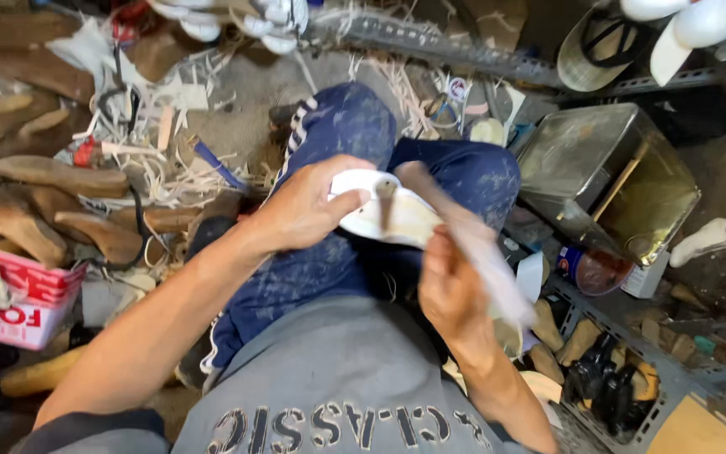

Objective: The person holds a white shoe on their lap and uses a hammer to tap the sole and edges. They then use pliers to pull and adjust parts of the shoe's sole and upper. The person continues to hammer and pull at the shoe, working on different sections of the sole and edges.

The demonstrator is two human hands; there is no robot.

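Observation:
My left hand (308, 206) grips a white shoe sole (388, 220) over my lap, thumb lying across its top edge. My right hand (449, 282) is closed around the handle of a long tool (464, 231), which is blurred by motion and lies across the sole. Both hands are above my knees in dark blue, dust-marked trousers (355, 126). The tool's working end near the sole's upper edge is too blurred to make out.
Several brown wooden shoe forms (52, 176) and pale shavings (174, 172) lie at the left. A red and white box (31, 303) stands lower left. At the right are a metal tin (607, 172), a slotted metal rack (674, 387), white soles (707, 240) and dark bottles (607, 382).

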